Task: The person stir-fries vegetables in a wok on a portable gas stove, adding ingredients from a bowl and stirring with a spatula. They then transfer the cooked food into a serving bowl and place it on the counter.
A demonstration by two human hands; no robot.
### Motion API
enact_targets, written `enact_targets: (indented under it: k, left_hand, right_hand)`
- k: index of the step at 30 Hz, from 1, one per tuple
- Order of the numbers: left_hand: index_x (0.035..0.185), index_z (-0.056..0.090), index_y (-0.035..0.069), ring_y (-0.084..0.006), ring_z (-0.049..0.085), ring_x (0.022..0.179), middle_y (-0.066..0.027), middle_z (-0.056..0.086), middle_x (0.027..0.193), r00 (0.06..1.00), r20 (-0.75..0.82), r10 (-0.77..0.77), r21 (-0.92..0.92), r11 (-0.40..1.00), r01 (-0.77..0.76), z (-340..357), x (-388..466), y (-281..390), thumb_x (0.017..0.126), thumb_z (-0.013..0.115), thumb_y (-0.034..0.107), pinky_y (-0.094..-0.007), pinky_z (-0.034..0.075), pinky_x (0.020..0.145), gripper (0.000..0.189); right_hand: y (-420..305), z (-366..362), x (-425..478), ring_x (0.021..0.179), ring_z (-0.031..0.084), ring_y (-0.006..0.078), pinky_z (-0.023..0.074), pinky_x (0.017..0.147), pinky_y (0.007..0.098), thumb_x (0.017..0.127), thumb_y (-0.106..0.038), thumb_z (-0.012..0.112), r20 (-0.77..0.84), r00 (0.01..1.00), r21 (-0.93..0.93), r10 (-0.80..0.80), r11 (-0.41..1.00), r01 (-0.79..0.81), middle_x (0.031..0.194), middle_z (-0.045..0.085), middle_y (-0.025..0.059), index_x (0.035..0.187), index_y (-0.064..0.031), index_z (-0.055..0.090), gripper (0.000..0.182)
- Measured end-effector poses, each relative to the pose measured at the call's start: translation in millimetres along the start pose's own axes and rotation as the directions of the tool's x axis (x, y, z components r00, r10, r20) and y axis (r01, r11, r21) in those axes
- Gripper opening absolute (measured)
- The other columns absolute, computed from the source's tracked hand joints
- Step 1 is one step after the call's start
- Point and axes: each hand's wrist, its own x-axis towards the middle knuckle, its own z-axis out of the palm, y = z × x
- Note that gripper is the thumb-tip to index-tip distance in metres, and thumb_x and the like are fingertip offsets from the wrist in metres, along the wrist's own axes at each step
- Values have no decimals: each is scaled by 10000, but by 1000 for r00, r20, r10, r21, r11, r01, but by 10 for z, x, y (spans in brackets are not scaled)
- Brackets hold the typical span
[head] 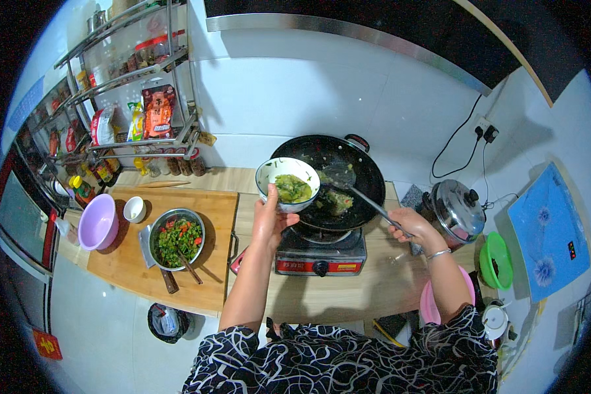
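My left hand [272, 221] grips a white bowl [268, 175] by its near side, thumb over the rim. Cooked green vegetables [293, 189] lie in the bowl, which is tilted and overlaps the left edge of a black wok [362, 162]. In my right hand [411, 225] is the long handle of a metal spatula [381, 211]. The spatula's head is down in the wok, where more of the greenish food [337, 202] lies on the bottom. Beneath the wok stands a portable gas stove [320, 261] with a front knob.
A wooden cutting board [123, 271] at left carries a steel bowl [152, 231] of chopped peppers with chopsticks, a cleaver [169, 281], a small white bowl [135, 209] and a purple bowl [98, 221]. A lidded pot [455, 207] and a green basin [495, 261] stand at right. A spice rack [133, 88] hangs upper left.
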Motion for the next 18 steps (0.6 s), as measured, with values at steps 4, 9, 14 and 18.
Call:
enact_targets:
  k: [4,9,14,18]
  left_hand:
    - [1099,378,-18,-187,570,590,-155,551,859,999,44,14,-28,1000,-12,-120,25,-53,846,473,504,-289,522,486,588]
    - [1108,366,-21,-189,573,540,-160,561,871,998,66,13,-74,997,-8,-192,33,-75,844,470,510,-295,522,473,601]
    - [1129,344,-6,-190,585,549,-157,579,832,999,36,38,-102,994,-34,-70,14,-72,857,464,488,-302,527,480,577]
    - [1099,389,12,-190,584,551,-149,586,850,998,58,32,-128,991,-24,-160,39,-100,862,457,485,-307,521,481,534]
  right_hand:
    - [113,95,207,453,432,77,322,354,212,904,-218,433,60,998,-50,-21,998,24,640,506,24,816,-69,465,175]
    - [267,141,345,412,447,63,305,321,206,878,-224,455,132,990,-53,-50,997,57,686,581,42,843,-60,537,187]
    - [461,14,483,559,562,167,426,477,303,836,-259,534,-183,887,-556,-423,789,261,729,622,112,825,-14,597,253]
    - [75,181,74,605,565,238,420,628,353,796,-310,595,-261,682,-802,-683,547,241,629,589,107,696,-32,592,296]
